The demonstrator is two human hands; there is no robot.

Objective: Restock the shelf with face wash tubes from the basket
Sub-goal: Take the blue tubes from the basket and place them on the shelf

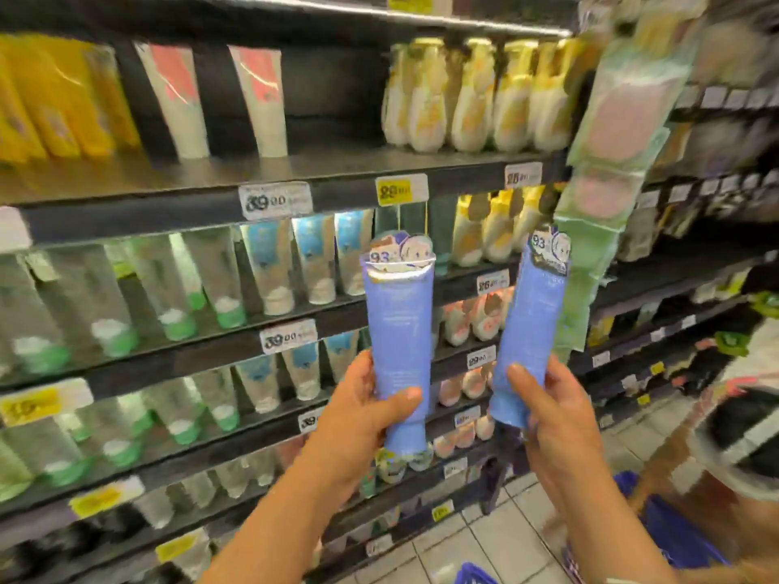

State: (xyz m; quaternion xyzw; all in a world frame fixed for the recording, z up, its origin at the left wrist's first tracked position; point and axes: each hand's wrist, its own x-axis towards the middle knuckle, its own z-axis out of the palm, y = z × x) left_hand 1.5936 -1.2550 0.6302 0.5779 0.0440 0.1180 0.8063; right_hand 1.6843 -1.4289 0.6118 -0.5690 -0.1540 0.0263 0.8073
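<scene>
Left tube (398,330): blue, long axis near upright, cap end down, crimped end up; gripped low by the left hand (371,410), thumb across its front. Right tube (529,330): blue, leaning top-right, cap down; gripped low by the right hand (548,410). Both held before the shelf (295,196) edge. Basket (670,528): blue, lower right.

Two blue tubes (398,330) (529,330) are being held up, one in each of two hands (362,419) (548,410). Two white tubes with pink patches (177,99) (261,99) are sitting on the top shelf. Too blurry to be counting the green-capped ones.
</scene>
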